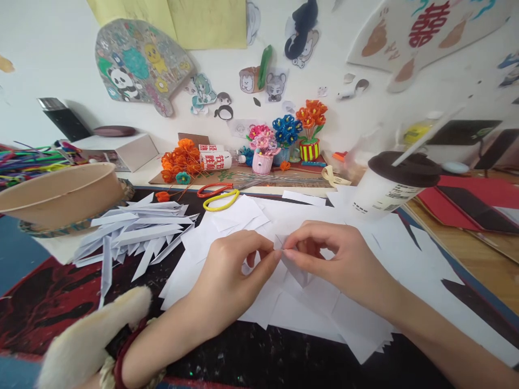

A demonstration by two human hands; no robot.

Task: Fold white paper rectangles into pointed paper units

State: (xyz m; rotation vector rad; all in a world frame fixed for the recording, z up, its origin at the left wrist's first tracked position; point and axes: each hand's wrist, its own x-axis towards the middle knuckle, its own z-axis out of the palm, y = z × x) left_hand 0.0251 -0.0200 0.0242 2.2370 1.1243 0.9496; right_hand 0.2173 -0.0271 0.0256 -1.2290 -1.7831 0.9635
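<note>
Between my two hands is a small folded piece of white paper [295, 271], its lower part pointing down toward the table. My left hand [239, 265] pinches its upper edge between thumb and forefinger. Fingertip to fingertip with it, my right hand [332, 254] pinches the same edge from the other side. Beneath both hands lie overlapping white paper sheets [308, 316]. To the left is a heap of narrow folded paper strips [141, 232]. Scissors with a red and a yellow handle [221, 200] lie beyond my left hand.
A white cup with a dark lid and straw [389, 186] stands behind my right hand. At the left is a tan bowl [60, 194]. Pipe-cleaner flowers in small pots [263, 161] line the back, beside an orange bunch [181, 161]. Red folders [458, 208] lie far right.
</note>
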